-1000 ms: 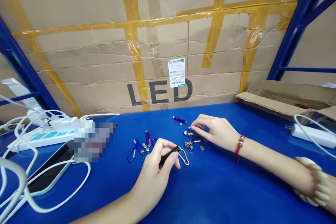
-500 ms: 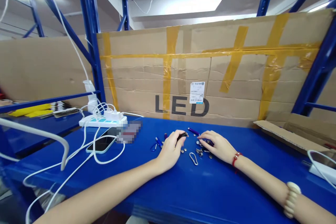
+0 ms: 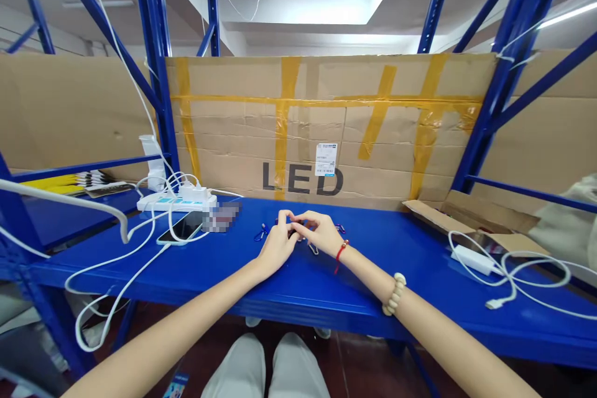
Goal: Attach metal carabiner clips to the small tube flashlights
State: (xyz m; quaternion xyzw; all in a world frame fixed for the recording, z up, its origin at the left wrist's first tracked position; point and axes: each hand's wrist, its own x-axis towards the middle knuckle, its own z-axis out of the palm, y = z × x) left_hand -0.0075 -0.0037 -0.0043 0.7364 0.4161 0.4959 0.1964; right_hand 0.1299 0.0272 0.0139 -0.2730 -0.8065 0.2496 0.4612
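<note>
My left hand (image 3: 276, 245) and my right hand (image 3: 321, 231) meet over the blue tabletop, fingertips pinched together. Between the left fingers is a small black tube, mostly hidden now. Whatever the right fingertips pinch is too small and covered to make out. Just left of my left hand lies a blue carabiner (image 3: 259, 236) by a small blue tube. Below the right hand is a silver carabiner (image 3: 314, 249), partly covered. Small purple-blue pieces (image 3: 340, 228) show beyond the right hand.
A white power strip (image 3: 180, 200) with tangled cables and a phone (image 3: 181, 228) lie at the left. On the right are an open cardboard box (image 3: 438, 219) and a white adapter (image 3: 473, 259) with looped cable. A cardboard panel (image 3: 233, 137) stands behind, between blue posts.
My right hand has left the small parts and come over to my left hand, so their fingertips meet. The view has tilted down, showing my knees, and turned right.
</note>
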